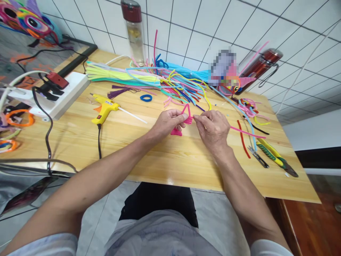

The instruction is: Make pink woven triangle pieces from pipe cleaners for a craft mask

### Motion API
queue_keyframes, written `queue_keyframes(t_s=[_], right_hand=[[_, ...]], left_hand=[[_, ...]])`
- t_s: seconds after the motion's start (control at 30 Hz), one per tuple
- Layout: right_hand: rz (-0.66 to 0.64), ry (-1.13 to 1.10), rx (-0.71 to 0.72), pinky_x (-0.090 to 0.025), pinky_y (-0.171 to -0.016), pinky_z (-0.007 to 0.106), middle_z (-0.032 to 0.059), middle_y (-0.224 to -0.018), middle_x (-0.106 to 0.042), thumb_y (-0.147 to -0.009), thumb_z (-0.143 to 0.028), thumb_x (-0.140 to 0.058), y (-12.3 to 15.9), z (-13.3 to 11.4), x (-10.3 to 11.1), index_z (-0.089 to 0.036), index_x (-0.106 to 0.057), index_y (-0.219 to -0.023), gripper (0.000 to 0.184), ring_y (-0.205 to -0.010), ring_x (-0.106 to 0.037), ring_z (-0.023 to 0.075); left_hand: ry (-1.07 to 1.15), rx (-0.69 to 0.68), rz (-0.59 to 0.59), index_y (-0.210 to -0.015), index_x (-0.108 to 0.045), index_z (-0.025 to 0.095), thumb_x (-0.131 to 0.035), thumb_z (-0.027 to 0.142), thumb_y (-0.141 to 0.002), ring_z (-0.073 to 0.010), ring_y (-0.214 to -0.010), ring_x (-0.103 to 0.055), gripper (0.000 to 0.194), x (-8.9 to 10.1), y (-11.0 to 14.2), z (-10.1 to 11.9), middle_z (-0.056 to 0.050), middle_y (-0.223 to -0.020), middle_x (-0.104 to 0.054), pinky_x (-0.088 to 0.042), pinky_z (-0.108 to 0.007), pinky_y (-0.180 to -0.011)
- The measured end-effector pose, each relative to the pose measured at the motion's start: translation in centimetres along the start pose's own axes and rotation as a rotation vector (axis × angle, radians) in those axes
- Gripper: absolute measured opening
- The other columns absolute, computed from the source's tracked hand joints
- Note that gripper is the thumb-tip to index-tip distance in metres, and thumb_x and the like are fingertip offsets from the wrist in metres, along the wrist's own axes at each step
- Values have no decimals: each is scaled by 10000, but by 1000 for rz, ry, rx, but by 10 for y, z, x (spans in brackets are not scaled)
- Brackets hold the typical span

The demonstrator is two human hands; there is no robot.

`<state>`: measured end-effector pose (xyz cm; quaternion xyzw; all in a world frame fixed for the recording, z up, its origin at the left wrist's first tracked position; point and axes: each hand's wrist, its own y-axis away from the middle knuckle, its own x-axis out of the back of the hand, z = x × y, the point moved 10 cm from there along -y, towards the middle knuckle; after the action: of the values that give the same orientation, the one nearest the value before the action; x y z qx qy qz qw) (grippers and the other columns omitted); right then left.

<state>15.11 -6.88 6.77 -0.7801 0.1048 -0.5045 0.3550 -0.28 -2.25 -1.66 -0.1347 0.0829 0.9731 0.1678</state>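
Over the middle of the wooden table, my left hand (168, 122) pinches a bright pink pipe cleaner (188, 120) between thumb and fingers. The piece is bent into close zigzag folds, with a pointed loop standing up above the thumb. My right hand (214, 129) is closed on the same pipe cleaner just to the right of the folds. Its long straight tail (249, 132) comes out past the right hand toward the table's right side. More pink folds (176, 132) show below my left fingers, partly hidden by them.
A yellow glue gun (105, 108) with a white stick lies left, near a power strip (62, 96). Bundled pipe cleaners (122, 74) spread along the back beside a clear bottle (135, 35). Snips (258, 157) and green-yellow pliers (277, 158) lie right. A blue ring (146, 97) lies behind my left hand.
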Motion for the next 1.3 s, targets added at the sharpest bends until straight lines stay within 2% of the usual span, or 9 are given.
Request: queue_keyframes(t_s=[0.13, 0.27, 0.37, 0.47, 0.57, 0.67, 0.9, 1.3], right_hand=[[-46, -120, -14, -527, -876, 470, 87, -958, -791, -1059, -401, -685, 0, -2, -1, -300, -817, -1007, 175, -897, -705, 284], [-100, -237, -66, -591, -928, 474, 96, -1066, -840, -1062, -415, -677, -2, -1, -2, -281, -821, -1146, 214, -984, -767, 294], [-135, -303, -126, -605, -892, 448, 93, -1042, -853, -1047, -411, -688, -2, 1, -7, -266, -823, -1070, 199, -958, -777, 281], [-152, -356, -187, -588, -818, 401, 64, -919, -831, -996, -330, -720, -1, 5, -11, -249, -802, -923, 136, -828, -746, 238], [-156, -381, -274, -543, -735, 353, 26, -804, -779, -943, -281, -722, 0, 11, -11, -241, -769, -836, 123, -712, -671, 192], [-149, -371, -333, -503, -694, 333, 11, -756, -749, -908, -278, -706, 1, 15, -8, -239, -749, -798, 124, -676, -626, 177], [-63, -279, -284, -504, -713, 359, 22, -755, -748, -863, -260, -676, -2, 12, 2, -254, -695, -730, 134, -684, -621, 193], [-77, -288, -281, -488, -695, 359, 13, -725, -719, -858, -235, -669, -3, 10, 1, -255, -672, -715, 144, -665, -607, 189]], left_hand=[[-21, -32, 16, -844, -724, 147, -916, 374, -866, -103, -566, -638, 298, 1, -1, 2, -25, -701, -741, -536, -230, -605], [-64, -95, 59, -842, -721, 155, -902, 386, -869, -103, -582, -640, 295, 3, -1, 7, -19, -707, -744, -519, -218, -597], [-91, -128, 63, -835, -721, 161, -896, 396, -870, -106, -596, -637, 295, 2, 0, 8, -16, -711, -741, -517, -218, -596], [-85, -147, 40, -832, -716, 161, -891, 404, -873, -109, -601, -642, 303, 1, 0, 6, -21, -727, -754, -540, -227, -608], [-54, -118, 0, -888, -738, 149, -898, 427, -872, -119, -621, -672, 321, -1, -1, 2, -36, -767, -781, -575, -242, -636], [-23, -76, -17, -932, -751, 136, -912, 440, -869, -125, -653, -702, 350, -1, -1, -2, -48, -800, -797, -601, -249, -673], [-2, -19, -6, -935, -750, 137, -924, 408, -879, -131, -676, -723, 327, -2, 0, -5, -48, -798, -801, -614, -249, -692], [-1, -24, -26, -957, -747, 142, -923, 371, -861, -131, -667, -717, 305, -2, -2, -9, -46, -805, -801, -610, -240, -644]])
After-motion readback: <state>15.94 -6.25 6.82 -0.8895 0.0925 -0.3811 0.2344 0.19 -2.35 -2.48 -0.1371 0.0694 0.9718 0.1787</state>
